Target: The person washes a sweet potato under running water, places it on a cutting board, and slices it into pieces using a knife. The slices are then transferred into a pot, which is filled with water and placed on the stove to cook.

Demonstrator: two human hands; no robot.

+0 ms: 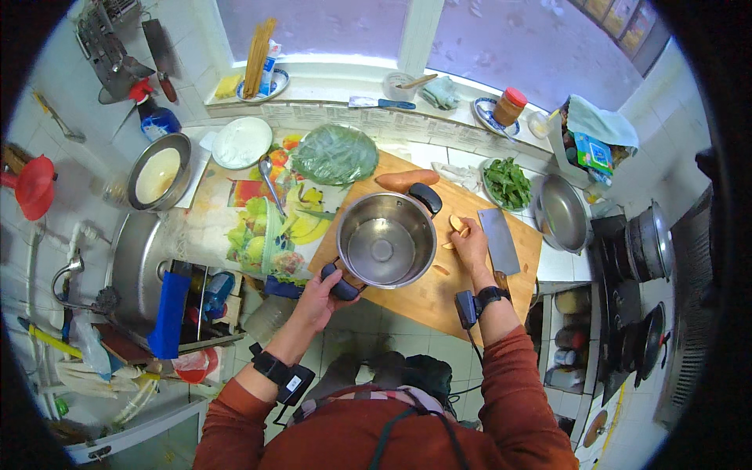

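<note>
My left hand (pixel 323 296) grips the near black handle (pixel 342 286) of a stainless steel pot (pixel 385 241). The pot sits over the wooden cutting board (pixel 411 305), and no food shows in it. Just right of the pot, my right hand (pixel 472 245) pinches a few pale orange root slices (pixel 456 223) at the board. One slice (pixel 440 269) lies loose below them. A cleaver (pixel 499 241) rests flat to the right of this hand, its handle partly hidden by my wrist. Behind the pot lies a whole orange root, apparently a sweet potato (pixel 406 179).
A bowl of green leaves (pixel 507 184) and a metal basin (pixel 562 212) stand at the right, before the stove (pixel 617 294). A bag of greens (pixel 336 154), a white plate (pixel 241 143) and a spoon (pixel 270 179) lie left of the board. Farther left is the sink (pixel 135 252).
</note>
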